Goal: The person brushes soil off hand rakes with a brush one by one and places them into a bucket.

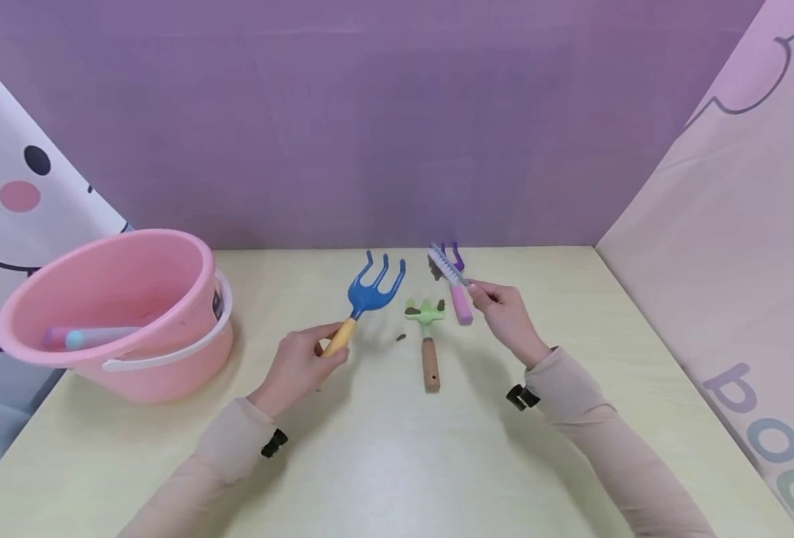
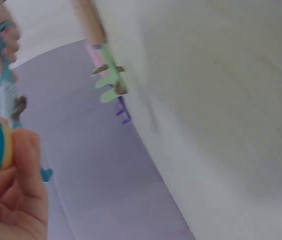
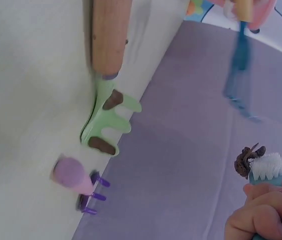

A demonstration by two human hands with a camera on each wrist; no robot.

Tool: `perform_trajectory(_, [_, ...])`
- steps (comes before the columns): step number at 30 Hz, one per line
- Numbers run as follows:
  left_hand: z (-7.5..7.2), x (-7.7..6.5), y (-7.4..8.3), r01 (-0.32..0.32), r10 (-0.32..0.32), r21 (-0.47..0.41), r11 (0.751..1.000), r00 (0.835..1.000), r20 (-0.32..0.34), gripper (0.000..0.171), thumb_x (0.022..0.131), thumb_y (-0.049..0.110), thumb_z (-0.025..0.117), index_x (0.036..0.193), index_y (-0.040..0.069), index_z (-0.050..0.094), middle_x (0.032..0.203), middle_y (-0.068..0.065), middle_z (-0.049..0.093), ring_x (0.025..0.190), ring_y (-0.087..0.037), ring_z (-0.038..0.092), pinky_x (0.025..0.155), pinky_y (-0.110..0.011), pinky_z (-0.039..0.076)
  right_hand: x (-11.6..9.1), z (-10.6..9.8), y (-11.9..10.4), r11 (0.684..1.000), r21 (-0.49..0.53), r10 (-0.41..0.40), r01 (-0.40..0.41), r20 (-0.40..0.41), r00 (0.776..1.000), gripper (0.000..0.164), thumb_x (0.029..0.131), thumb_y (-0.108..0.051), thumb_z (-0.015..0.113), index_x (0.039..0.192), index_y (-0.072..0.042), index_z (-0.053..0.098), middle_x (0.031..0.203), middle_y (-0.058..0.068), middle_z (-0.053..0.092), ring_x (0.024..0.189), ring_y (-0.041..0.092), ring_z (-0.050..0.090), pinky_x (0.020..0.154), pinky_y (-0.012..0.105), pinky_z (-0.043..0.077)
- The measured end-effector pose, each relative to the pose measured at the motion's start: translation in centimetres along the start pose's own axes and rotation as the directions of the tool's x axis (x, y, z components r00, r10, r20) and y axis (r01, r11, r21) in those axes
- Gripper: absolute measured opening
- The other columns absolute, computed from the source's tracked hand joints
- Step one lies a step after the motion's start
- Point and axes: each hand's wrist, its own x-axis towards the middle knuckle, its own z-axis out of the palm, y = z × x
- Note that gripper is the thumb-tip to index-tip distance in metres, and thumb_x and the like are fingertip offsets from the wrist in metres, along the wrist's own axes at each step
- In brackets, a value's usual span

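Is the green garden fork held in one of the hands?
No, the green fork lies on the table, while the left hand holds a blue fork and the right hand a brush.

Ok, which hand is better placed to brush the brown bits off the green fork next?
Probably the right hand: it holds the brush, while the left hand is occupied gripping the blue fork.

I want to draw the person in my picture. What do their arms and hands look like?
The left hand and right hand wear no gloves. The left sleeve and right sleeve are long, plain and pale pinkish beige, with looser cuffs. A small black piece shows by each cuff, left and right.
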Motion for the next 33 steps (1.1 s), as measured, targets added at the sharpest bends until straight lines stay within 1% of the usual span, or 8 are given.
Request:
perform_trajectory(3, [-0.7, 0.0, 0.3, -0.022, 0.019, -0.134, 0.991, 1.0, -0.023, 0.041, 0.085, 0.024, 0.062, 0.125, 0.014, 0.057, 0.087, -0.006, 0.063, 0.05, -0.014, 0.049, 0.04, -0.026, 0.042, 0.0, -0.2, 0.4, 1.0, 0.008, 0.013, -0.013, -0.009, 1.0, 0.039, 0.096, -0.026, 0.044, 0.126, -0.005, 0.054, 0.067, 0.003, 0.04, 0.054, 0.01, 0.031, 0.048, 0.022, 0.028])
perform_trajectory(6, [-1.3, 0.2, 0.7, -0.015, 0.011, -0.323, 0.946, 1.0, -0.016, 0.041, 0.087, 0.024, 0.061, 0.126, 0.013, 0.057, 0.091, -0.008, 0.064, 0.06, -0.017, 0.054, 0.049, -0.026, 0.047, -0.2, -0.2, 0.8, 1.0, 0.006, 0.022, -0.022, -0.011, 1.0, 0.039, 0.096, -0.026, 0.045, 0.126, -0.003, 0.054, 0.068, 0.002, 0.042, 0.052, 0.008, 0.03, 0.046, 0.021, 0.026])
perform_trajectory(11, [-1.9, 0.3, 1.1, 0.011, -0.017, -0.565, 0.825, 1.0, -0.004, 0.042, 0.09, 0.018, 0.056, 0.13, 0.006, 0.05, 0.097, 0.002, 0.064, 0.066, -0.014, 0.06, 0.061, -0.026, 0.053, -0.4, 0.1, 0.9, 0.999, -0.001, 0.034, -0.034, 0.0, 0.999, 0.038, 0.095, -0.024, 0.045, 0.126, -0.004, 0.054, 0.066, 0.001, 0.041, 0.051, 0.009, 0.03, 0.045, 0.021, 0.028])
perform_trajectory(17, [-1.9, 0.2, 1.4, 0.007, 0.02, -0.771, 0.636, 0.999, 0.026, 0.046, 0.093, 0.016, 0.049, 0.132, -0.007, 0.04, 0.094, 0.007, 0.061, 0.063, -0.007, 0.056, 0.056, -0.018, 0.049, -0.5, 0.6, 0.9, 1.0, 0.001, 0.031, -0.031, 0.03, 0.999, 0.037, 0.096, -0.022, 0.045, 0.126, -0.002, 0.054, 0.078, 0.009, 0.056, 0.062, 0.011, 0.039, 0.058, 0.024, 0.036])
perform_trajectory(23, [-1.7, 0.2, 1.0, 0.065, 0.055, -0.855, 0.515, 0.993, 0.109, 0.034, 0.094, 0.019, 0.045, 0.127, 0.008, 0.048, 0.096, 0.007, 0.058, 0.065, -0.004, 0.053, 0.055, -0.015, 0.046, -0.6, 1.0, 1.0, 0.999, -0.01, 0.043, -0.043, 0.063, 0.997, 0.038, 0.096, -0.022, 0.044, 0.126, -0.001, 0.052, 0.065, 0.004, 0.042, 0.054, 0.009, 0.032, 0.05, 0.023, 0.031])
perform_trajectory(26, [-1.6, 0.1, 0.8, 0.107, 0.073, -0.888, 0.448, 0.985, 0.155, 0.03, 0.096, 0.02, 0.04, 0.124, 0.013, 0.049, 0.096, 0.008, 0.056, 0.065, -0.004, 0.051, 0.055, -0.014, 0.044, -0.6, 1.2, 1.0, 0.999, -0.016, 0.029, -0.028, 0.063, 0.998, 0.037, 0.096, -0.022, 0.044, 0.125, 0.0, 0.053, 0.079, 0.009, 0.06, 0.062, 0.006, 0.042, 0.058, 0.021, 0.036])
perform_trajectory(29, [-1.5, -0.1, 0.5, 0.158, 0.117, -0.933, 0.323, 0.972, 0.205, 0.03, 0.098, 0.021, 0.033, 0.124, 0.013, 0.045, 0.096, 0.008, 0.053, 0.066, -0.003, 0.05, 0.055, -0.011, 0.044, -0.6, 1.3, 0.9, 1.0, -0.015, 0.021, -0.02, 0.066, 0.998, 0.037, 0.096, -0.022, 0.044, 0.124, 0.0, 0.054, 0.085, 0.014, 0.061, 0.064, 0.007, 0.043, 0.06, 0.022, 0.037])
perform_trajectory(33, [-1.2, -0.3, 0.1, 0.255, 0.208, -0.964, 0.08, 0.941, 0.266, 0.032, 0.099, 0.023, 0.025, 0.125, 0.012, 0.042, 0.098, 0.007, 0.051, 0.069, -0.003, 0.051, 0.057, -0.01, 0.045, -0.5, 1.5, 0.9, 1.0, -0.014, 0.018, -0.017, 0.07, 0.997, 0.037, 0.096, -0.022, 0.044, 0.125, -0.001, 0.054, 0.088, 0.019, 0.061, 0.065, 0.013, 0.045, 0.06, 0.025, 0.038])
